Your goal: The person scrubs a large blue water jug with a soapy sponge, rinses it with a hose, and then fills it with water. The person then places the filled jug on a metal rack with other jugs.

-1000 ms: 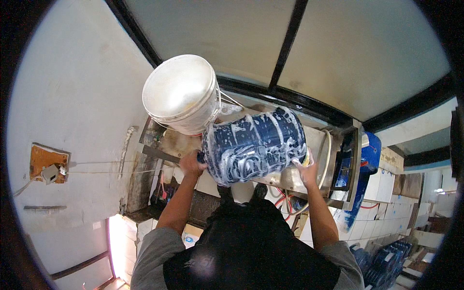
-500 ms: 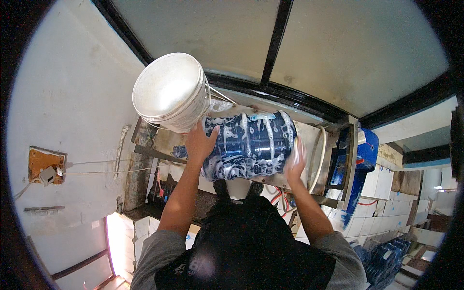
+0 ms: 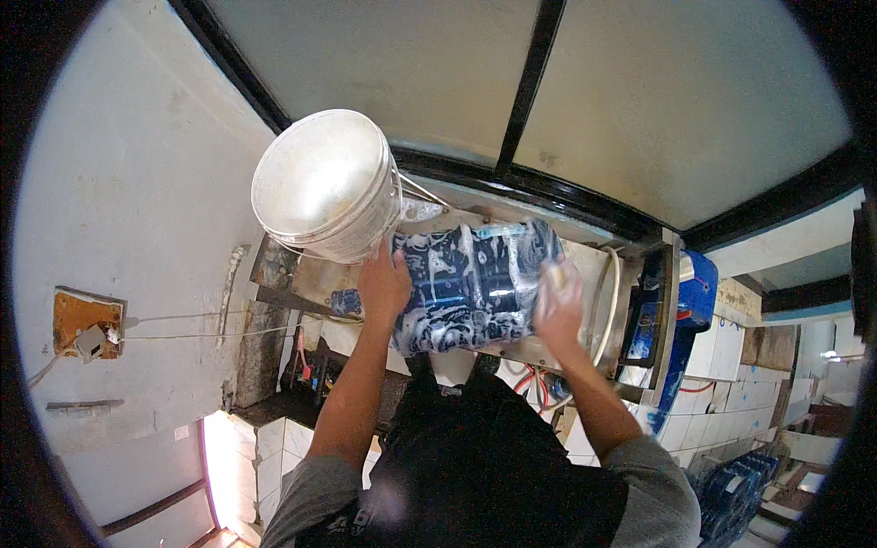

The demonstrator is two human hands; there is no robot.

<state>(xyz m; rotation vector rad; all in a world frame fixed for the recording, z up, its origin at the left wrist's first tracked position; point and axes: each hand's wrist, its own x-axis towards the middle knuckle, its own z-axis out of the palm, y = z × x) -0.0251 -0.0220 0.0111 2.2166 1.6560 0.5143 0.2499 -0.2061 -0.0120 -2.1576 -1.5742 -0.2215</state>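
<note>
A blue water jug (image 3: 475,285) streaked with white foam lies on its side on a metal stand, its neck (image 3: 345,301) pointing left. My left hand (image 3: 384,285) grips the jug's shoulder, with thumb and fingers spread over its curve. At the jug's base end, my right hand (image 3: 559,306) is foamy and blurred by motion. Its fingers are bent around a pale yellowish, sponge-like pad (image 3: 558,272), pressed against the jug; most of the pad is hidden.
A white bucket (image 3: 320,183) stands behind my left hand. A pale hose (image 3: 607,310) curves over the stand's right side, beside a blue container (image 3: 696,290). Framed panes (image 3: 658,100) rise behind. Several blue jugs (image 3: 726,489) stand at lower right.
My right hand has moved from the jug's base edge onto its side, slightly nearer me. The jug has tilted or turned slightly. My left hand stays at the shoulder.
</note>
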